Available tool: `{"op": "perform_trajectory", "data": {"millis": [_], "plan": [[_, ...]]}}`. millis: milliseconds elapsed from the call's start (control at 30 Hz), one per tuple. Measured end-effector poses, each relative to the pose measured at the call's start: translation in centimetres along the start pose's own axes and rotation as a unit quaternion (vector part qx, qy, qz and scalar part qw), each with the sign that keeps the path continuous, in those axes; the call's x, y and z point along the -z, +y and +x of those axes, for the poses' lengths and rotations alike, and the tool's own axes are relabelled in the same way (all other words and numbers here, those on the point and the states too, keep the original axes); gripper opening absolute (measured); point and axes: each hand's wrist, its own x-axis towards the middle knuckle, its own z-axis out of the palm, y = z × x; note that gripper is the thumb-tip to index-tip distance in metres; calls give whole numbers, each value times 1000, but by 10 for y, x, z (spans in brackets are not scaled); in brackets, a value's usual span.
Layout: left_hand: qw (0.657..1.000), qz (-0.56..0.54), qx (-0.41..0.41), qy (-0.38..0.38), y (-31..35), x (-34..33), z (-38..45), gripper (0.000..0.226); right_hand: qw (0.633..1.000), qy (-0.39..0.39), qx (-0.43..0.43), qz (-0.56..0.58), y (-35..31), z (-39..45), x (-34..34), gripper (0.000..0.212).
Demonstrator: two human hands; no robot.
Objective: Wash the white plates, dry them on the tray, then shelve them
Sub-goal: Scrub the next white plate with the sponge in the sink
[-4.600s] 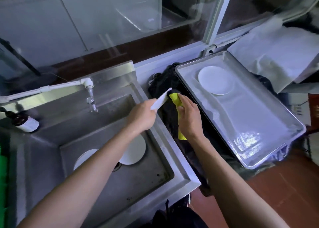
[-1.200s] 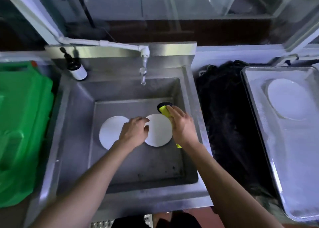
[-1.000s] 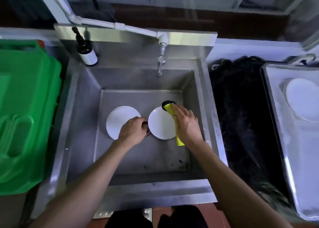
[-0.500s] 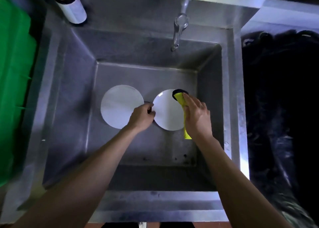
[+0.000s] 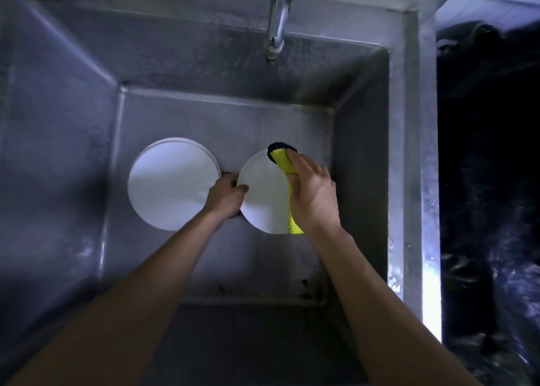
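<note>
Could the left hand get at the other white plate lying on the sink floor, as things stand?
Probably yes, once it lets go. The left hand grips the rim of the right plate, and the left plate lies uncovered right beside it.

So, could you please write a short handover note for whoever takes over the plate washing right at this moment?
Left hand: grips the left edge of the right white plate, steadying it.
Right hand: holds the yellow cloth against that plate's right side.
Both plates sit in the steel sink; the left white plate lies flat and untouched. The faucet shows no water running.
Done: nothing visible from here; tray and shelf are out of view.
Left: finish wiping this plate, wash the other, dry on the tray, shelve.
</note>
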Motion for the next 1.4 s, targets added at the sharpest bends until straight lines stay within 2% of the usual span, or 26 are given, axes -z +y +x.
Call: {"op": "perform_trajectory", "data": {"millis": [100, 300, 533, 700, 867, 1033, 1233, 1400], "plan": [[999, -33, 14, 12, -6, -6, 2, 14, 1000, -1, -1, 10, 5, 1, -6, 53], [997, -38, 22, 62, -9, -12, 5, 11, 1000, -10, -2, 22, 10, -5, -17, 51], [992, -62, 50, 102, -7, -20, 6, 35, 999, -9, -2, 30, 21, -21, -23, 44], [988, -84, 86, 101, -6, -23, 3, 20, 999, -2, -13, 51, 25, -34, -16, 42], [971, -178, 121, 100, -11, -28, 1, 27, 998, -1, -24, 51, 23, -40, -8, 40], [962, -232, 134, 49, -7, -33, -13, 18, 998, -10, -39, 41, 20, -50, 1, 42], [944, -290, 159, 2, -6, -36, -32, 19, 998, -25, -52, 28, 15, -66, 15, 45], [932, -315, 172, -51, -2, -27, -52, 41, 998, -31, -54, 25, 4, -80, 29, 45]]}}
